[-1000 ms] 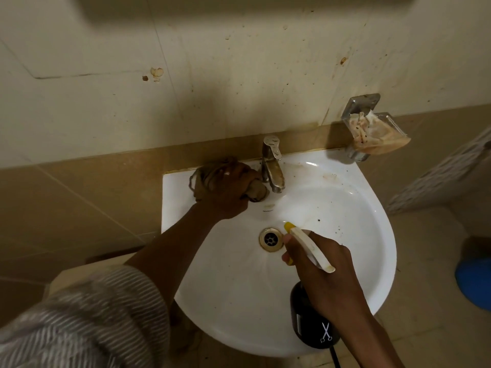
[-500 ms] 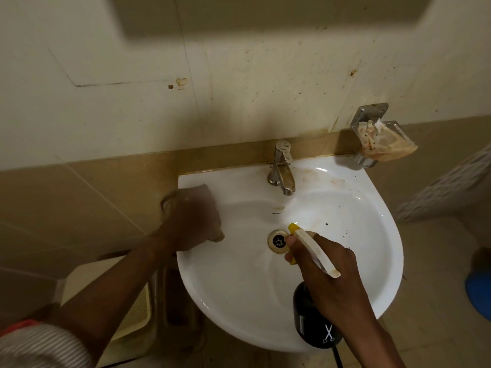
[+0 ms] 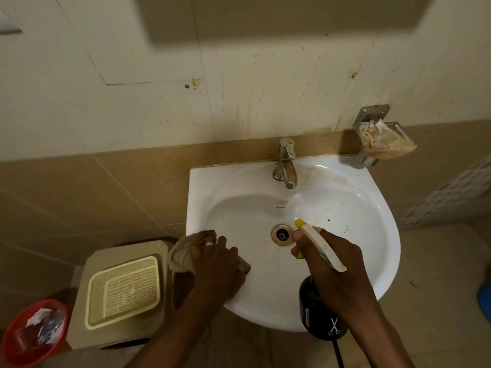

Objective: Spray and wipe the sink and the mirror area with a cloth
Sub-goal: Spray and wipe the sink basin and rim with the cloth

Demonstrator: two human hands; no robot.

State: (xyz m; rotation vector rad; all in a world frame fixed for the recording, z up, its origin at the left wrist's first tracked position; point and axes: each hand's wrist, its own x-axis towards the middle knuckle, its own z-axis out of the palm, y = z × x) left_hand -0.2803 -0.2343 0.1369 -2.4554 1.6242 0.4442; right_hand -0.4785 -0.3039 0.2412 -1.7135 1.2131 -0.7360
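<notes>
A white wall-hung sink (image 3: 366,221) with a metal tap (image 3: 285,166) and a drain (image 3: 281,234) fills the middle. My left hand (image 3: 218,269) presses a bunched brown cloth (image 3: 183,251) against the sink's front left rim. My right hand (image 3: 337,272) holds a black spray bottle (image 3: 318,314) over the basin's front. Its white trigger head with a yellow nozzle (image 3: 301,223) points toward the drain. Dark specks dot the basin's right side. No mirror glass is visible, only the stained wall above.
A metal soap dish (image 3: 380,136) with a stained wrapper hangs on the wall at the sink's right. A beige bin with a mesh basket (image 3: 125,290) stands left of the sink, next to a red bucket (image 3: 24,349). Something blue (image 3: 485,301) sits at the right edge.
My left hand has wiped the cloth from beside the tap, along the sink's left rim, down to its front left edge. The right hand has kept the bottle over the basin.
</notes>
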